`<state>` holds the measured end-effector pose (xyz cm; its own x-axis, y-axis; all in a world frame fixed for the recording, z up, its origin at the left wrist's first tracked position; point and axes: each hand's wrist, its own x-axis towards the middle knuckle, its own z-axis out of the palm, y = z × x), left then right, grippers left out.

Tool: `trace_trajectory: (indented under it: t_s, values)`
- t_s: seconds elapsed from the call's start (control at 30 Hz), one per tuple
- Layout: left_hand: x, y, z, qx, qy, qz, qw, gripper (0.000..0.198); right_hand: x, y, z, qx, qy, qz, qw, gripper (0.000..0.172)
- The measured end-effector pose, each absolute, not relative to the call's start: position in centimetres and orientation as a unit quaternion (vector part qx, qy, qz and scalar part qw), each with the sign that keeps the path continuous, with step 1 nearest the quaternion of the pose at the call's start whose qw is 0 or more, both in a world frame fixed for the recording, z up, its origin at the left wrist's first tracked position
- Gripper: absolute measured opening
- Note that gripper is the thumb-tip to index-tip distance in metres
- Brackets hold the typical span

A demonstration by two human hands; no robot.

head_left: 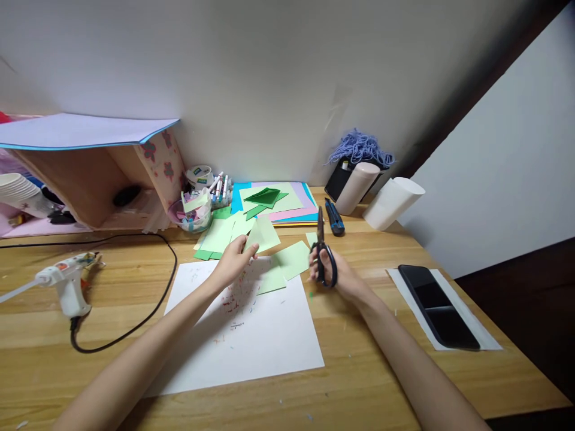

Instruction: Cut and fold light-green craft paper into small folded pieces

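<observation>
White sheet [274, 353] as landmark, flat on the wooden counter [359, 389]. Right of it: a stretch of wood with small specks, then a phone [438, 308]; counter's right edge slants past that. Left of it: glue gun [72, 284], cord [168, 293] looping near the sheet's edge. Coloured marks on the sheet, not legible; labels on a white roll [200, 175] beyond it, too small to read. Left hand [234, 258], over the sheet's far part: fingers pinched on a light-green paper [266, 235]. Right hand [340, 275], just right of the sheet: fingers curled round the handles of the scissors [320, 244], blades up. Two green pieces [294, 260] overlap the sheet's far-right corner.
</observation>
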<state>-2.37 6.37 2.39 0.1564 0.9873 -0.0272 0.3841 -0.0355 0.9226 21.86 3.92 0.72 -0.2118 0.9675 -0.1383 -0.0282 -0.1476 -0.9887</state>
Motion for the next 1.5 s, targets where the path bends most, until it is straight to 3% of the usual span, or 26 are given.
trace_trajectory:
  t_s: [0.1, 0.2, 1.5]
  values:
    - [-2.4, 6.6, 2.0, 0.622, 0.531, 0.387, 0.426, 0.022, 19.0, 2.0, 0.6, -0.325, -0.442, 0.749, 0.372, 0.067]
    - [-2.5, 6.7, 1.9, 0.611, 0.509, 0.439, 0.418, 0.022, 17.6, 0.7, -0.2, -0.272, -0.432, 0.807, 0.298, 0.074]
    - [-1.1, 4.9, 3.5, 0.658, 0.503, 0.376, 0.416, 0.023, 16.9, -0.3, -0.9, -0.329, -0.481, 0.758, 0.292, 0.069]
